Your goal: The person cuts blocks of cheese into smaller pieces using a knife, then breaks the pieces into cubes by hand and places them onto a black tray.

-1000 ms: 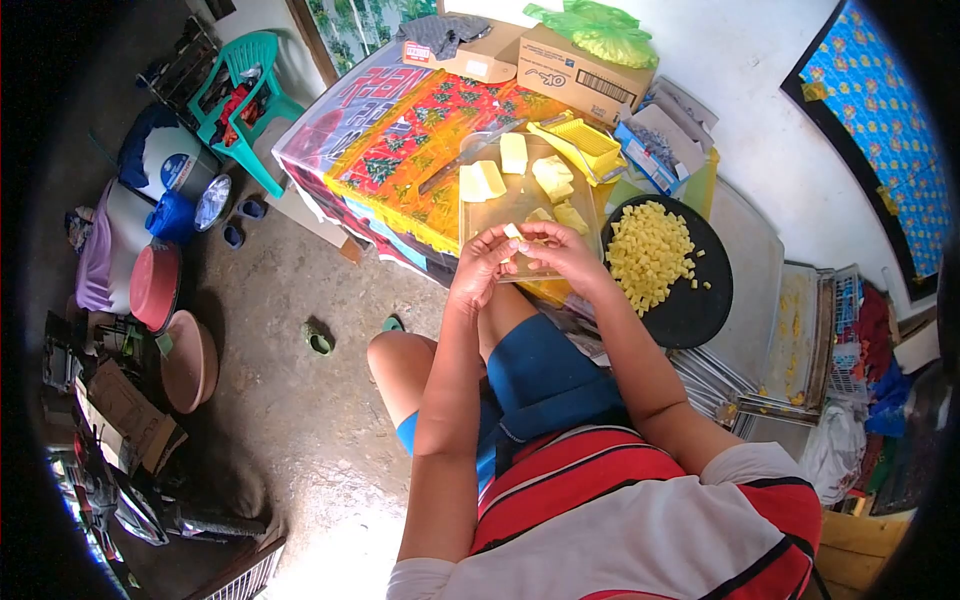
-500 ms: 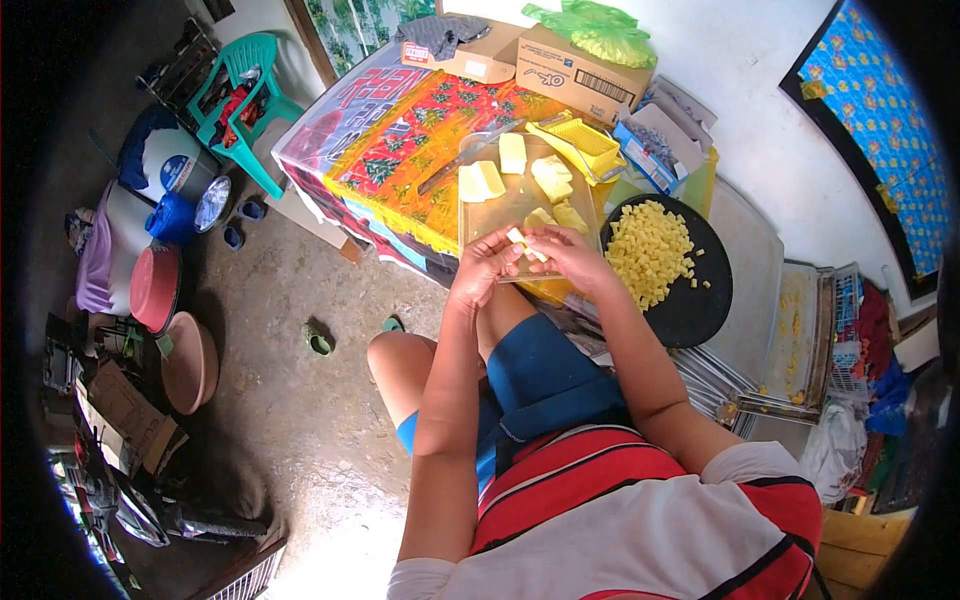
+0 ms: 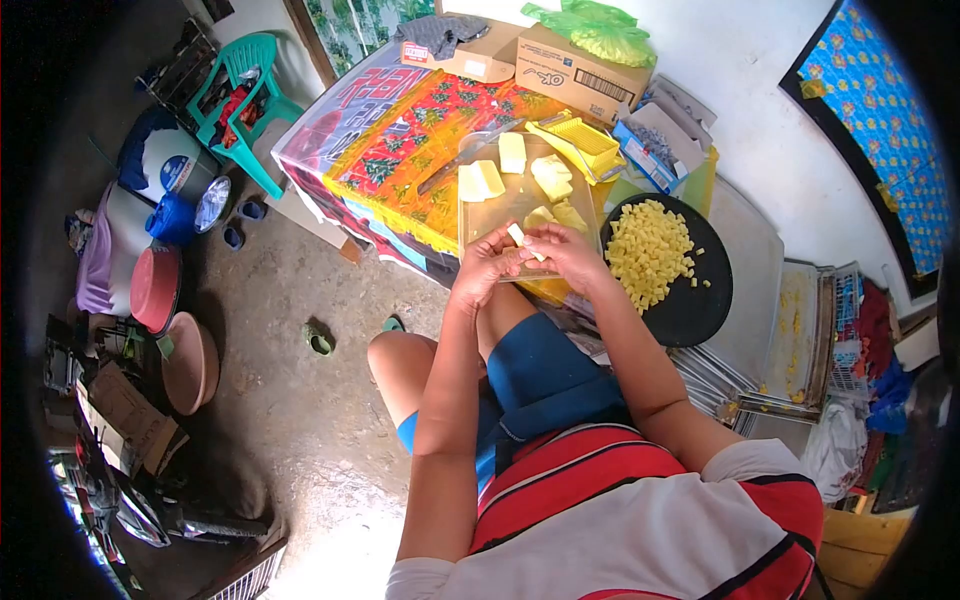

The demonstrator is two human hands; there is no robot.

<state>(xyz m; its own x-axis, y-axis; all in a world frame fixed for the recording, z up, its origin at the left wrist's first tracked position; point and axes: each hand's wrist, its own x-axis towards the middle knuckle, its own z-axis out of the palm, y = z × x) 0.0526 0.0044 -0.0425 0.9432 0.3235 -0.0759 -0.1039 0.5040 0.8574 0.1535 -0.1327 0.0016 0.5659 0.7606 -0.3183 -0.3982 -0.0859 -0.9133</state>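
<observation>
My left hand (image 3: 484,266) and my right hand (image 3: 566,257) meet over the near edge of a cutting board (image 3: 490,222). Both are closed with fingertips around a small pale yellow strip (image 3: 516,234), whose food kind I cannot make out; fingers hide part of it. Larger yellow chunks lie on the board: a block (image 3: 512,153), a split block (image 3: 482,181) and a rough piece (image 3: 552,177). More pieces (image 3: 569,217) lie just beyond my right hand. Right of the board, a round black tray (image 3: 705,310) holds a heap of small yellow cubes (image 3: 648,250).
A knife (image 3: 445,172) lies left of the board on the patterned tablecloth (image 3: 390,160). A yellow slotted plastic holder (image 3: 585,145) and cardboard boxes (image 3: 570,75) stand behind. Stacked metal trays (image 3: 725,385) lean at right; a green chair (image 3: 255,110) stands at left.
My fingers shift slightly around the yellow strip, and its angle changes a little. The pieces on the board and the cubes in the tray look the same.
</observation>
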